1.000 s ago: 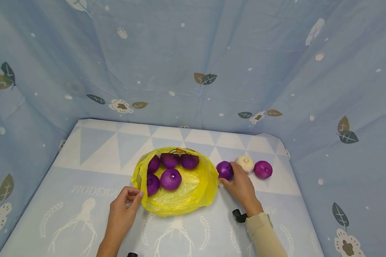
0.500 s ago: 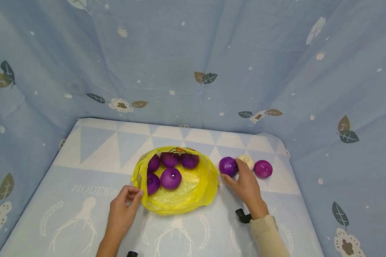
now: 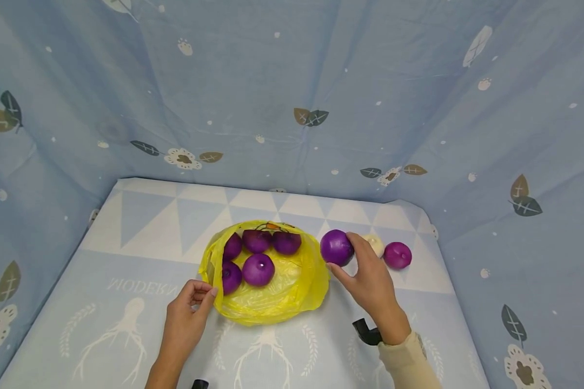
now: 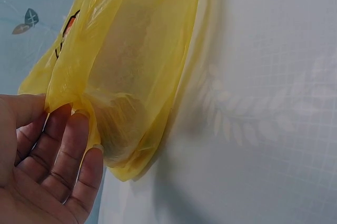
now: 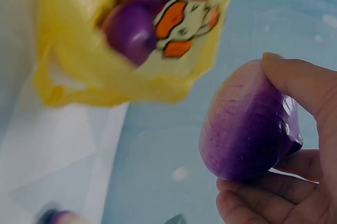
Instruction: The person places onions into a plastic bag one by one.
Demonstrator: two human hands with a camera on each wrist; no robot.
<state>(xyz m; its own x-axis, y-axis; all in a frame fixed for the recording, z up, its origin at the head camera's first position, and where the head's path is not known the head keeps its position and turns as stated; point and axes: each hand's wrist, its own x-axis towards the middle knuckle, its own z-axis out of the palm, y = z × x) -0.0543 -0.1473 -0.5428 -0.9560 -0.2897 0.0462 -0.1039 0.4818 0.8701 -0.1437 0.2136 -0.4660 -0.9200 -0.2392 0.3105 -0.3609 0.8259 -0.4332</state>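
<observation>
A yellow plastic bag [image 3: 292, 286] lies with its mouth open in the head view, and several purple onions [image 3: 258, 270] sit inside it. My left hand [image 3: 187, 316] pinches the bag's left edge; in the left wrist view the thumb and fingers [image 4: 68, 145] grip the thin plastic. To the right of the bag, my right hand [image 3: 370, 281] holds another purple onion [image 3: 337, 248] between thumb and fingers. The right wrist view shows this onion [image 5: 247, 124] raised, pale on one side and dark purple on the other, apart from the bag.
Partly behind my right hand sits a cream-coloured bulb [image 3: 376, 244], with a magenta-purple onion [image 3: 397, 255] beside it on the patterned tablecloth [image 3: 151, 216]. Blue patterned curtain [image 3: 253, 81] encloses the back and sides. A black curved piece [image 3: 367, 332] is at my right wrist.
My right hand has lifted the purple onion off the table, first shifting slightly right, then back left towards the bag's edge. My left hand and the bag have barely moved.
</observation>
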